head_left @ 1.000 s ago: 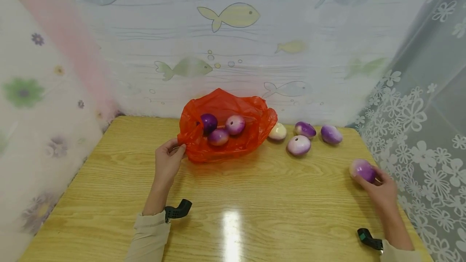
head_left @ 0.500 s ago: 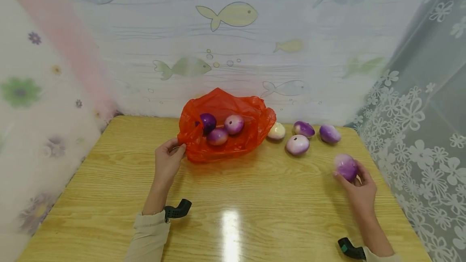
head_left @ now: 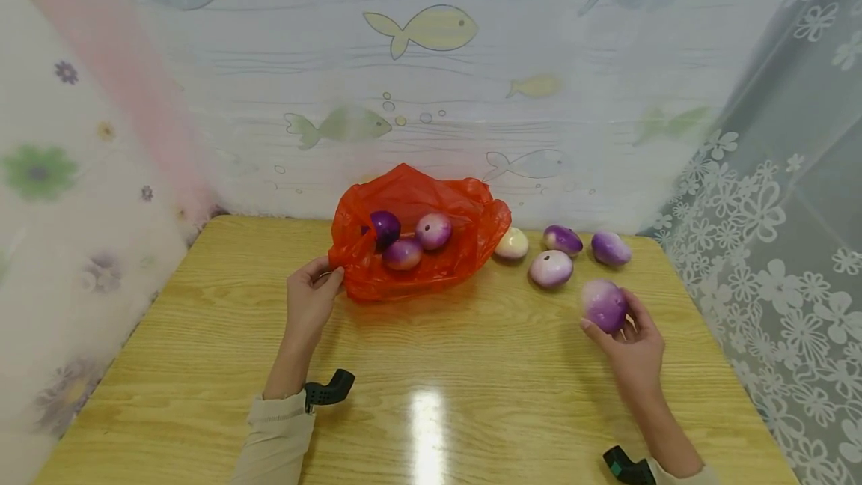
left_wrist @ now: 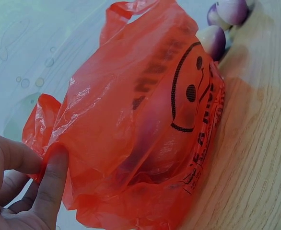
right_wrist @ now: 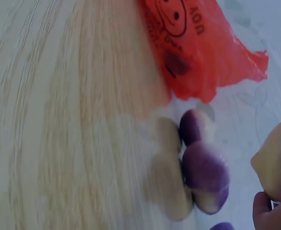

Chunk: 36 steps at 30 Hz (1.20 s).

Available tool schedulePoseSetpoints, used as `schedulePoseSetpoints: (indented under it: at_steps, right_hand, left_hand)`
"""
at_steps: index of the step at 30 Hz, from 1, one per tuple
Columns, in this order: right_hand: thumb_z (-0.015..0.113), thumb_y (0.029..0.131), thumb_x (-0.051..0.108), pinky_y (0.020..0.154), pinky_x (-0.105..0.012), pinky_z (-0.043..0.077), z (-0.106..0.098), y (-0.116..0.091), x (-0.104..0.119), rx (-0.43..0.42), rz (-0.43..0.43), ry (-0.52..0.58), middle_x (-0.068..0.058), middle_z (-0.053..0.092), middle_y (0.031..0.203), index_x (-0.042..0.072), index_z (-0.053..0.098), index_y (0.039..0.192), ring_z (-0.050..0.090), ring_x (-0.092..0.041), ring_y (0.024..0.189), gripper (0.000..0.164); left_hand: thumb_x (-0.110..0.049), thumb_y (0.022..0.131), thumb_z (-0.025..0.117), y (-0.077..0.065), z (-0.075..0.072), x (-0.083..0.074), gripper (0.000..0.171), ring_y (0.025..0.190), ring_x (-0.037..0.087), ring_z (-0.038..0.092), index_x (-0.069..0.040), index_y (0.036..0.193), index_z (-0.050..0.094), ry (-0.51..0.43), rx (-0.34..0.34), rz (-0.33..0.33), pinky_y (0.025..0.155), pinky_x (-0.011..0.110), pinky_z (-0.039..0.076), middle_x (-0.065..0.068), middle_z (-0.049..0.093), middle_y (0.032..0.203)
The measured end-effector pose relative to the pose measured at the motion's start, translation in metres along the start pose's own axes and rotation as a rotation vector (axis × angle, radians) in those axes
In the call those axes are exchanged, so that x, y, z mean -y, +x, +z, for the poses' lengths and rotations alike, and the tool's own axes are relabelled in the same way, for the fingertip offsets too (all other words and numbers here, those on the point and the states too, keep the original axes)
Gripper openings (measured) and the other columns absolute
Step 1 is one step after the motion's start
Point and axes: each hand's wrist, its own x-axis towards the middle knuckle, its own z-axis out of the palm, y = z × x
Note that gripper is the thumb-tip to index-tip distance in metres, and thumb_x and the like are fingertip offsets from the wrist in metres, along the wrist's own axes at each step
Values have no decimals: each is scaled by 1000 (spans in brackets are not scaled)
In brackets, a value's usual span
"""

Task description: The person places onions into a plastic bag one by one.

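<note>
A red plastic bag (head_left: 431, 189) with a printed smiling face lies at the table's back, its mouth toward me. My left hand (head_left: 313, 294) pinches the left edge of its mouth between thumb and fingers. Inside are several glossy objects that look like purple onions; a pale purple onion (head_left: 433, 231) shows clearly. My right hand (head_left: 636, 354) holds another purple-and-white onion (head_left: 604, 306) above the table, right of the bag. In the right wrist view, the pointed pale end of the held onion (right_wrist: 276, 165) shows, and most of that hand is cut off.
Right of the bag, several more onions rest on the wooden table (head_left: 471, 388), among them a whitish onion (head_left: 551, 269) and a purple onion (head_left: 610, 248). A curtain with printed fish (head_left: 441, 27) hangs along the back edge.
My right hand has carried the held onion leftward, from the table's right side toward the onions by the bag. My left hand and the bag have stayed in place.
</note>
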Motion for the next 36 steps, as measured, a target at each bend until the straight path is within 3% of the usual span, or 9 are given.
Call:
schedulePoseSetpoints:
  at_steps: [7,16,36]
  right_hand:
    - [75,77,-21,86,-13,55,11,-6,8,64,5,2,-2,49,141,6,49,146,57,-11,118,79]
    - [72,72,-29,88,-18,57,21,-7,13,163,-86,18,-7,50,143,4,53,145,59,-12,117,82]
    - [77,68,-28,91,-22,57,52,1,20,328,-165,8,-9,48,146,0,52,145,58,-15,120,85]
  left_hand:
    - [-1,101,58,0,0,1,26,85,3,68,10,125,62,-12,7,4,77,18,59,16,63,114]
    - [0,101,58,-1,-1,-2,27,85,2,68,11,125,62,-26,9,3,77,17,59,22,62,118]
    - [-2,101,59,-1,-1,-5,29,85,1,67,10,127,62,-7,4,-10,83,23,60,24,60,121]
